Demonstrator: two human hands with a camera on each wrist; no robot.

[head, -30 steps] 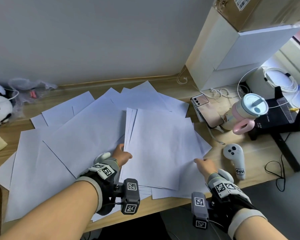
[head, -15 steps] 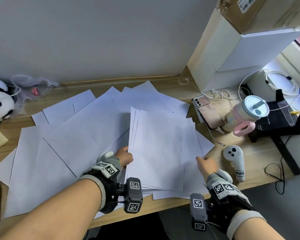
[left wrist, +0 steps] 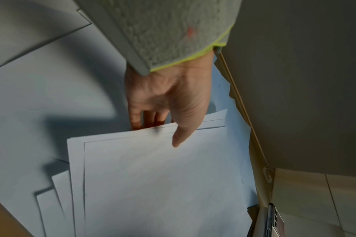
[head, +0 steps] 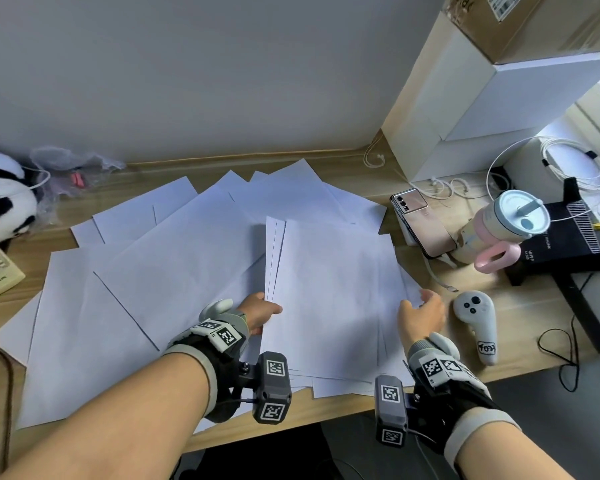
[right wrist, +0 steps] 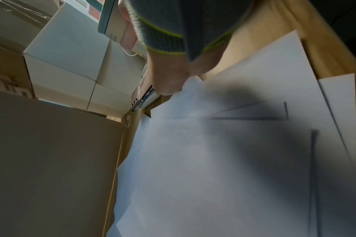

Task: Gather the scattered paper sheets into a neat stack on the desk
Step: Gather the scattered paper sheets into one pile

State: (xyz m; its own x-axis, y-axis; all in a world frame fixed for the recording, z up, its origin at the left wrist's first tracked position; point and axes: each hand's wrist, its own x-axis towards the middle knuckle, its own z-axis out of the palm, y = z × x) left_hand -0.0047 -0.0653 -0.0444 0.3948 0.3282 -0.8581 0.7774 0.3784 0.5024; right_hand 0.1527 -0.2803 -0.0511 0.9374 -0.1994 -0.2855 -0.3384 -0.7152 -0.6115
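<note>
My left hand (head: 260, 311) pinches the near left edge of a small bundle of sheets (head: 329, 292), thumb (left wrist: 180, 136) on top and the fingers (left wrist: 135, 119) tucked under it, as the left wrist view shows. The bundle's edges are fanned and not yet square. My right hand (head: 421, 315) sits at the bundle's right edge, touching the corner of a sheet there; the right wrist view is blurred, and I cannot tell whether it pinches the paper or only rests against it. More loose sheets (head: 146, 278) spread out left of my left hand and beyond the bundle, across the wooden desk (head: 520, 306). Just right of my right hand lies a white controller (head: 478, 323); beyond it stand a phone (head: 423, 225) and a pink cup (head: 499, 233).
</note>
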